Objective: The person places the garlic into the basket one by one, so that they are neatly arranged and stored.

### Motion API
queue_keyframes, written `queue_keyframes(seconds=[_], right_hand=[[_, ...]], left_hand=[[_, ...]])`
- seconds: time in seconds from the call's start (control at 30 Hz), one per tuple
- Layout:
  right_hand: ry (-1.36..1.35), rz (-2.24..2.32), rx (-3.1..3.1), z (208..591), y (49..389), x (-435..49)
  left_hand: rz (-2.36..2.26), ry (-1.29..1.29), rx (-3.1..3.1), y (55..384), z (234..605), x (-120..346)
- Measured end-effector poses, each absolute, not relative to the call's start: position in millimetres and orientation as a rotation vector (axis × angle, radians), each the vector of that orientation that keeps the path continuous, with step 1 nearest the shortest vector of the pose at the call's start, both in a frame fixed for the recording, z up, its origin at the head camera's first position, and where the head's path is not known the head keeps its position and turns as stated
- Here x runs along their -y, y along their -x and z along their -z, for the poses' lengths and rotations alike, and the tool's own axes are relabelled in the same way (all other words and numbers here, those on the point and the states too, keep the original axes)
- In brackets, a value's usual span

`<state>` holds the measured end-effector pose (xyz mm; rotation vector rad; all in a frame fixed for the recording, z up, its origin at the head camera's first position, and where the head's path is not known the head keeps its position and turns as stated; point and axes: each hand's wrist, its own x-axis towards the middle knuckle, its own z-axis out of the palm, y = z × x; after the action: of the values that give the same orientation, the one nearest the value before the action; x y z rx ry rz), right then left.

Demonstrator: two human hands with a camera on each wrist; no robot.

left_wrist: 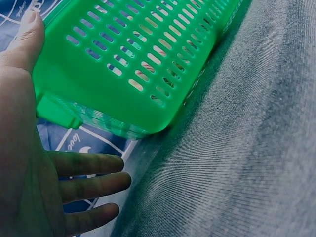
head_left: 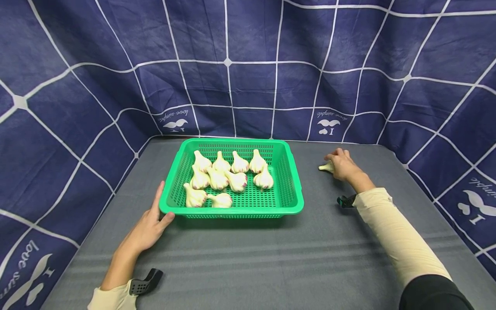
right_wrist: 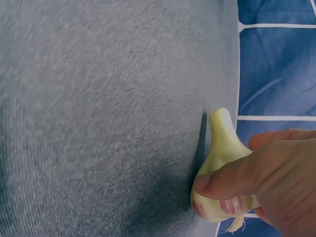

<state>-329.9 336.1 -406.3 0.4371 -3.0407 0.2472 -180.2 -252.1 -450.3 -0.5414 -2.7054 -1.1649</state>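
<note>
A green plastic basket (head_left: 240,211) stands on the grey cloth, with several garlic bulbs (head_left: 218,178) inside, mostly on its left and middle. My left hand (head_left: 145,230) is at the basket's near left corner; thumb and index finger touch the rim. In the left wrist view, the other fingers (left_wrist: 94,186) stretch out straight below the basket. To the right of the basket, my right hand (head_left: 344,167) holds a single garlic bulb (right_wrist: 224,148) between thumb and fingers. Its neck points away from the hand and its roots show at the bottom in the right wrist view.
Grey cloth (head_left: 248,262) covers the table. A dark blue curtain (head_left: 252,86) with white grid lines rises at the back and along both sides. Each wrist wears a small dark device, the left one (head_left: 146,282) close to the cloth.
</note>
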Motion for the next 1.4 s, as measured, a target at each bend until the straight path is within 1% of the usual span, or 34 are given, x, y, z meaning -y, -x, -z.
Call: queue_keyframes(seconds=[0.2, 0.5, 1.4], right_hand=[[-0.441, -0.189, 3.01, 408, 329, -339], [-0.445, -0.325, 2.947, 405, 329, -341], [-0.391, -0.5, 2.829, 389, 321, -337]], left_hand=[[1.157, 0.533, 2.711, 180, 451, 252], [1.161, 0.537, 2.698, 181, 448, 251], [1.17, 0.538, 2.694, 181, 449, 250]])
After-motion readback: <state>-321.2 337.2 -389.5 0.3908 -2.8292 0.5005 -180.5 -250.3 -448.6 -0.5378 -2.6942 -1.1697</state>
